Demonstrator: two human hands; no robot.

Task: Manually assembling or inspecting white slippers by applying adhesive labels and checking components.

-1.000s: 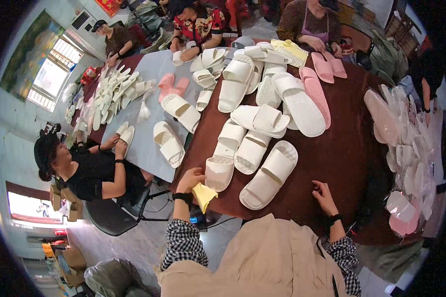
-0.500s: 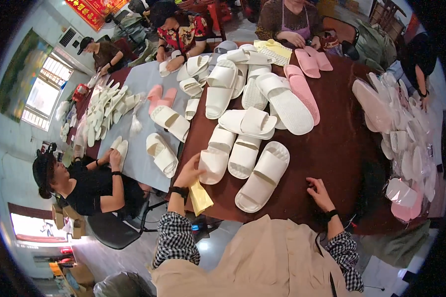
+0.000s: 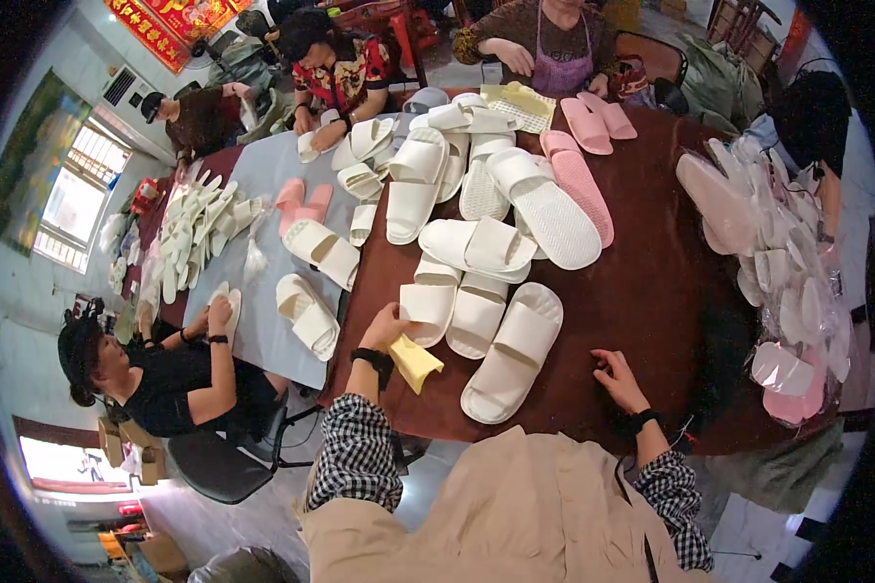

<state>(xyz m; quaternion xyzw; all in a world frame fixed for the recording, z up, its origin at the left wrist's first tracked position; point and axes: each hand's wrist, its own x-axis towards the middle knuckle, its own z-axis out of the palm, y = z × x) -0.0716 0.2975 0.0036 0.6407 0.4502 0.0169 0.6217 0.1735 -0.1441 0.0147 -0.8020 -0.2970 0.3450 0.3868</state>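
My left hand (image 3: 386, 328) is closed on a folded yellow cloth (image 3: 417, 363) that hangs out below the palm. Its fingertips are at the left edge of a white slipper (image 3: 428, 309), perhaps touching it. Beside that slipper lies another white slipper (image 3: 477, 319), and nearer to me a larger one (image 3: 513, 355) is tilted to the right. A white slipper (image 3: 476, 247) lies crosswise behind them. On the right, my right hand (image 3: 620, 381) is open and holds nothing, its fingers loosely bent over the brown tabletop (image 3: 642, 291).
More white slippers (image 3: 416, 189) and pink slippers (image 3: 585, 185) are heaped at the back. Bagged slippers (image 3: 787, 282) line the right edge. A grey-blue table (image 3: 262, 330) with slippers adjoins on the left. Several people work around, including a seated person (image 3: 180, 379) at left.
My left hand has shifted a little to the right with the yellow cloth. The aproned person across the table has drawn their hands back and apart. My right hand stays nearly still.
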